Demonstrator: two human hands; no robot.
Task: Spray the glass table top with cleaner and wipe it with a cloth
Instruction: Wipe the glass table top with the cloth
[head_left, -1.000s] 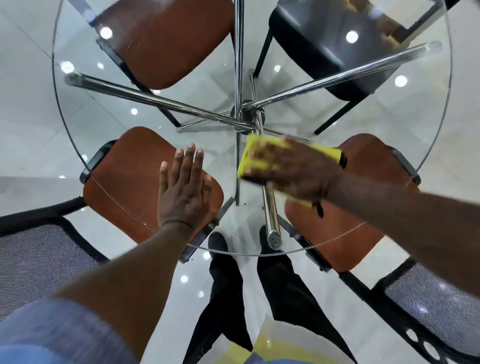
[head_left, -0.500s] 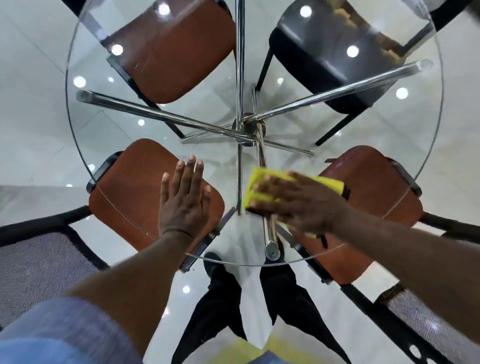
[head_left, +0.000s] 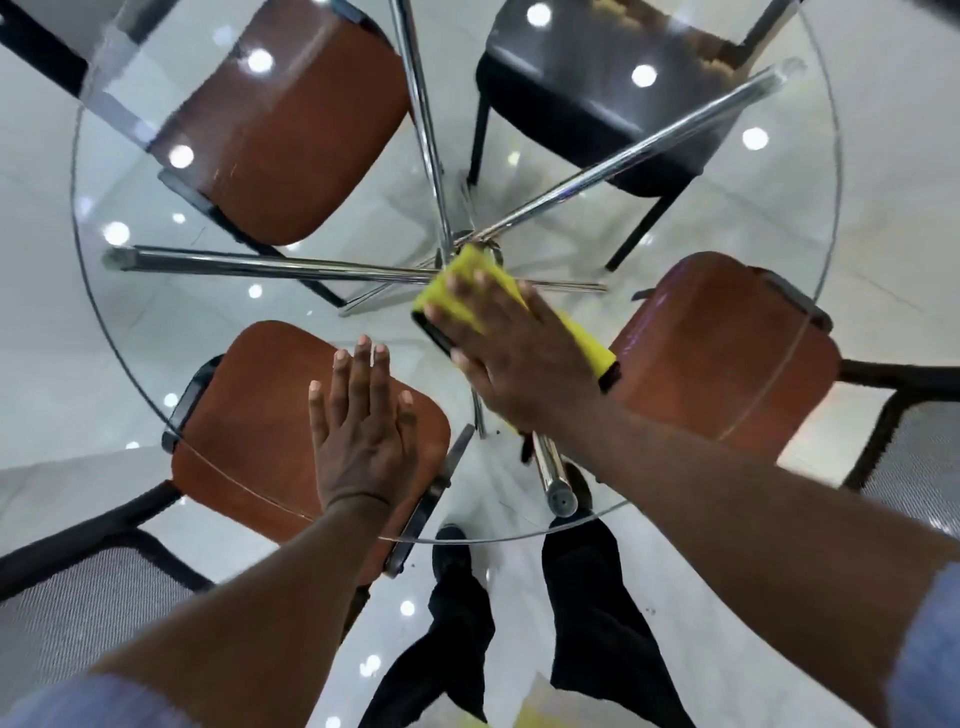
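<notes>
Yellow cloth (head_left: 584, 340) lies under right hand (head_left: 514, 364), left hand (head_left: 363, 431) nearby; all fingers (head_left: 357, 379) straight.

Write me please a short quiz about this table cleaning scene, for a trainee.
1. True or false: the left hand lies flat on the glass.
2. The right hand presses on: A. a bottle B. a cloth C. a sponge on a stick
3. How many brown seats show through the glass?

Key: 1 true; 2 B; 3 three.
</notes>
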